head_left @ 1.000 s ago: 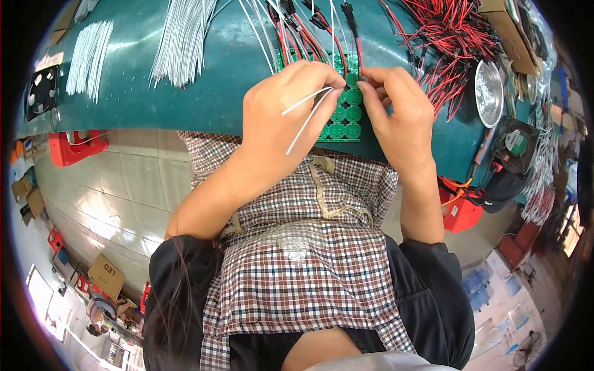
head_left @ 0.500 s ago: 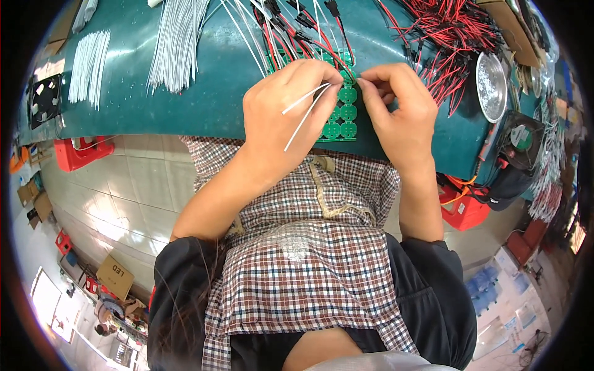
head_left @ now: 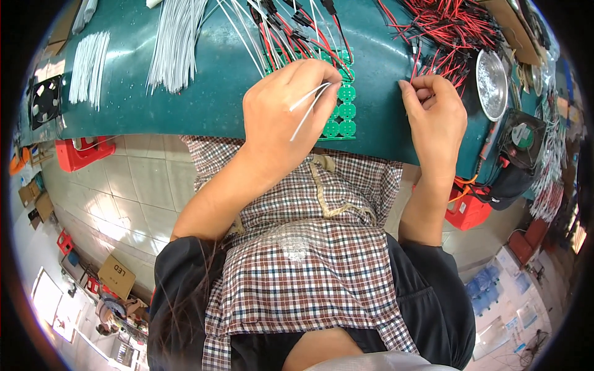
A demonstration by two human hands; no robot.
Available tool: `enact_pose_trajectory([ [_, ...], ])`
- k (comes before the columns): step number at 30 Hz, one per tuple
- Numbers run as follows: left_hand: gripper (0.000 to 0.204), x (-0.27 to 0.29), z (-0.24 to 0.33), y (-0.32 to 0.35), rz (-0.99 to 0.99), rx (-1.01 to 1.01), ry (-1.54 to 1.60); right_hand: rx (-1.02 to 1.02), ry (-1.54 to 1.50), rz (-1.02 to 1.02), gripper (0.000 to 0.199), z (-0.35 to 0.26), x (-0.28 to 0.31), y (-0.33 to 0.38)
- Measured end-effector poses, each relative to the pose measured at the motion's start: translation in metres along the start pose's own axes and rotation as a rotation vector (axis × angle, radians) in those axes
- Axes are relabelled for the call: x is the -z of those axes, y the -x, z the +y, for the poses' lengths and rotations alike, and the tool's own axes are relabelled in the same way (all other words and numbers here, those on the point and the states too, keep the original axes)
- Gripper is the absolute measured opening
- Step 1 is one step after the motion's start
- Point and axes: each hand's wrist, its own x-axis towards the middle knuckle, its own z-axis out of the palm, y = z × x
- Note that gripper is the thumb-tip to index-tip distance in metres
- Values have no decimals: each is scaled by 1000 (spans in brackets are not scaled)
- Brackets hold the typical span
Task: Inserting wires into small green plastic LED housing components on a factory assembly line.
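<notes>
My left hand (head_left: 288,105) is closed in a pinch on thin white wires (head_left: 304,110), whose ends stick out below the fingertips. It rests over a green circuit board panel (head_left: 346,111) of small round boards and hides its left part. Red and black wires with black connectors (head_left: 302,36) and more white wires lie over the panel's far end. Well to the right of the panel, my right hand (head_left: 436,114) is at the near-left edge of a heap of red and black wires (head_left: 455,28). Its thumb and forefinger are apart, with nothing visible between them.
White wire bundles (head_left: 176,49) lie at the left of the green table mat (head_left: 133,117), near a black fan (head_left: 45,101). On the right are a metal dish (head_left: 492,86), an orange-cabled tool (head_left: 487,143) and another fan (head_left: 521,137). Red stools (head_left: 83,153) stand below.
My right hand has moved right, away from the panel, to the heap of red and black wires. My left hand stays in place, its white wires slightly turned.
</notes>
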Motion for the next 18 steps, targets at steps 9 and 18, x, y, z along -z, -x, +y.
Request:
enact_pose_trajectory([
  [9, 15, 7, 8, -10, -134, 57, -100, -164, -195, -8, 12, 3, 3, -1],
  [18, 21, 2, 13, -16, -134, 34, -327, -341, -640, -103, 12, 1, 16, -5],
])
